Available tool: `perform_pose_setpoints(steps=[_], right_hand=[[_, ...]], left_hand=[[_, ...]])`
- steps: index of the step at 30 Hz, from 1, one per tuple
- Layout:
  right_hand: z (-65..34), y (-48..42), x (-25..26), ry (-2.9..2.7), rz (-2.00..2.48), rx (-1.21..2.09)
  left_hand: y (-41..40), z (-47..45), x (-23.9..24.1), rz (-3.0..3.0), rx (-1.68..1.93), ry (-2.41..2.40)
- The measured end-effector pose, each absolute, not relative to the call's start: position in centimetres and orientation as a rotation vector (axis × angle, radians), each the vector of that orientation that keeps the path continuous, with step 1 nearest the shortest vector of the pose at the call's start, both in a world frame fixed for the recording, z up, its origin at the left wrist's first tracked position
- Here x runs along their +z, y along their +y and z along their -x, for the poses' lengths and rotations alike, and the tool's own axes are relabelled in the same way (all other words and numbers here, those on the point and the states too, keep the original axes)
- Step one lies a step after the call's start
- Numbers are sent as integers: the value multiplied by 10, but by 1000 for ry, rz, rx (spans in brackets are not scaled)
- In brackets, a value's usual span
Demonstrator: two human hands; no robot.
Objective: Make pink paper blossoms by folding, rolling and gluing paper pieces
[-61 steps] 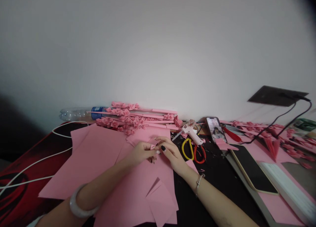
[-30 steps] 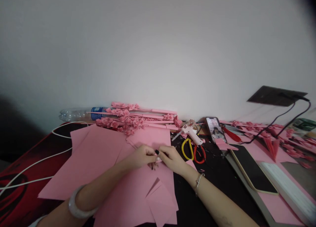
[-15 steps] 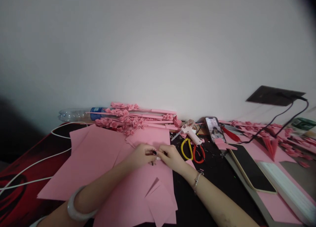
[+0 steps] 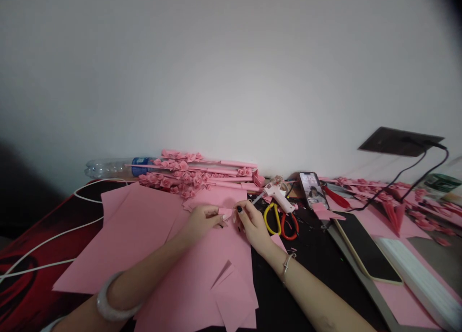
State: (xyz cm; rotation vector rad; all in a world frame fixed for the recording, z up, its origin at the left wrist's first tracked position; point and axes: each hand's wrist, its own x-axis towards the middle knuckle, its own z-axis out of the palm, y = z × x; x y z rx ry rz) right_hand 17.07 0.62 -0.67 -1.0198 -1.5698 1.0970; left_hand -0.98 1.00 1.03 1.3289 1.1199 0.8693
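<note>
My left hand [image 4: 202, 222] pinches a small folded piece of pink paper [image 4: 225, 211] between thumb and fingers. Close to the right end of that piece is my right hand [image 4: 251, 226], its fingers curled and the dark-nailed thumb lifted apart from them. Whether a fingertip touches the paper cannot be made out. Both hands are above large pink sheets [image 4: 187, 279]. Several small pink paper squares [image 4: 235, 298] lie on the sheets, nearer to me.
Pink paper flowers [image 4: 191, 180] lie along the wall beside a plastic bottle [image 4: 111, 168]. Right of my hands are a glue gun [image 4: 277, 197] and yellow-and-red-handled scissors [image 4: 273, 220]. A lit phone [image 4: 312, 190], a dark phone [image 4: 370, 248] and white cables [image 4: 39, 243] are also there.
My hands were close together over the small paper. Now the right hand has drawn slightly rightward with its thumb lifted, and more of the paper shows in my left hand.
</note>
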Motion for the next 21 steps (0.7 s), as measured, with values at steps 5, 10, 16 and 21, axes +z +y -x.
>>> perform_pose_setpoints(steps=[5,10,16,21], right_hand=[[-171,6,-7,-1542,1030,1072],[-171,8,-12,-1534,1037,1108],[-171,7,-12,-1531,1036,1134],[-171,7,-9,-1642,1061,1111]], left_hand=[[11,10,7,-1347,887,1124],[14,9,2,-1350,893,1141],[12,9,3,-1312,909,1115],[12,8,3,-1308,898,1096]])
